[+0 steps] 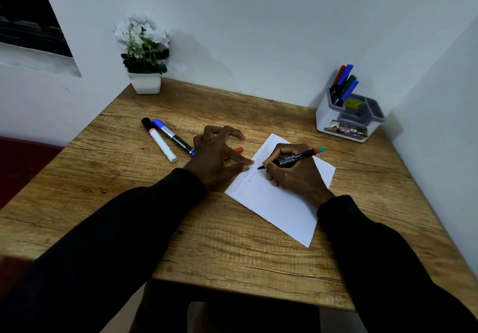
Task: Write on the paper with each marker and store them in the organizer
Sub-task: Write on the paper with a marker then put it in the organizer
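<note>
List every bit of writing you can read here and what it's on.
"OP": sticker on the organizer front; rest blurred.
Perhaps "Victoria", repeated: faint red and blue handwriting on the paper.
Blurred: the yellow label in the organizer.
Too small: white print on the marker in the right hand.

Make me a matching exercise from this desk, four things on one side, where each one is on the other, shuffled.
1. potted plant
2. organizer
3. black marker
4. white marker

A. in the right hand
B. far right corner of the table
C. lying left of the left hand
D. far left corner of the table

Pairs: 1-D, 2-B, 3-A, 4-C
</note>
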